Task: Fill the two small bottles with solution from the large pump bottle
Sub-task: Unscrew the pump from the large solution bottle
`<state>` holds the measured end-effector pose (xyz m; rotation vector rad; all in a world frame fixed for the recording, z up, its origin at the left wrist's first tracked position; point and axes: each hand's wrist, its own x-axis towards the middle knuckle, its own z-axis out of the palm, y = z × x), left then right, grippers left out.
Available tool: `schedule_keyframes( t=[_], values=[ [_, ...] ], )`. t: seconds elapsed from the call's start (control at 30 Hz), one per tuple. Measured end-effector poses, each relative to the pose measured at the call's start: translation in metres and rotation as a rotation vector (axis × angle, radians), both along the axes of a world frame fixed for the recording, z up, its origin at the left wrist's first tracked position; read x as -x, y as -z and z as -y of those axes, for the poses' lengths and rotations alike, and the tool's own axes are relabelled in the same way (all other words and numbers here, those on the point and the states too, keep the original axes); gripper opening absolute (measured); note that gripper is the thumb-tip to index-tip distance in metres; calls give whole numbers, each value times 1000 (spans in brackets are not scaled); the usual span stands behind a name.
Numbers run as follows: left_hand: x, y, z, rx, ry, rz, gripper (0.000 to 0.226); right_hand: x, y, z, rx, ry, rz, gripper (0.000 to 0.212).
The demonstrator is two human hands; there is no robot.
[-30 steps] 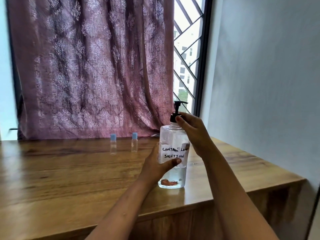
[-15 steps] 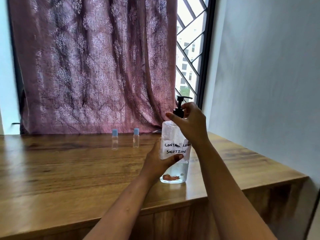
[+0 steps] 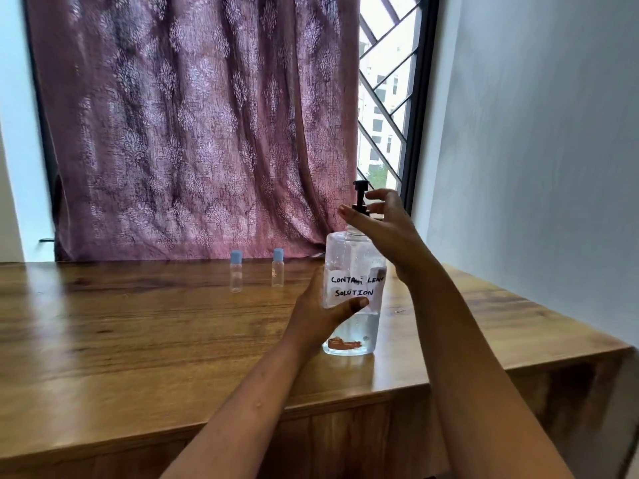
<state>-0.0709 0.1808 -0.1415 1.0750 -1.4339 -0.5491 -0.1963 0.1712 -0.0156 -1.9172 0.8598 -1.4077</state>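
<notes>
A: Start close in. What is the left hand [image 3: 325, 312] doing?

B: It grips the large pump bottle [image 3: 352, 257] round its middle, thumb across the handwritten label [image 3: 352, 286], fingers curled behind. The bottle stands upright near the front right corner of the table [image 3: 138, 340], about a third full of clear liquid.

A: And what has changed up top?

B: Half a second ago the right hand [image 3: 383, 229] was closed over the black pump [image 3: 360, 188]. Now it has let go: fingers spread and nearly straight, thumb just beside the collar, the others reaching past the stem. I can't tell whether any fingertip is touching the plastic. The nozzle also faces a different way than it did a second ago.

A: So what does that mean?

B: I'd judge the hand is taking a fresh hold between twists, either unscrewing the pump or unlocking it. No solution has gone anywhere yet.

A: And farther back?

B: The two small bottles, left [image 3: 235, 273] and right [image 3: 277, 267], stand upright side by side. They're blue-capped, look empty, and sit well apart from the hands, near the curtain [image 3: 190, 133].
</notes>
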Motion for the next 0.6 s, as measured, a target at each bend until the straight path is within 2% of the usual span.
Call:
schedule_keyframes(
  t=[0.07,0.13,0.23,0.4,0.5,0.6],
  values=[
    [0,1,2,-2,0,-12,68,-5,1,5,157,221,-69,48],
    [0,2,3,-4,-1,-13,67,-6,-1,6,192,273,-83,40],
    [0,2,4,-3,-4,-14,69,-3,-4,11,130,148,-69,30],
    [-2,3,5,-9,-12,-8,75,13,-9,8,-93,-242,43,24],
    [-2,3,4,-5,-19,8,73,13,-9,9,-159,-289,80,24],
    [-1,0,2,-4,-14,15,74,6,-4,10,-142,-146,57,42]
  ],
)
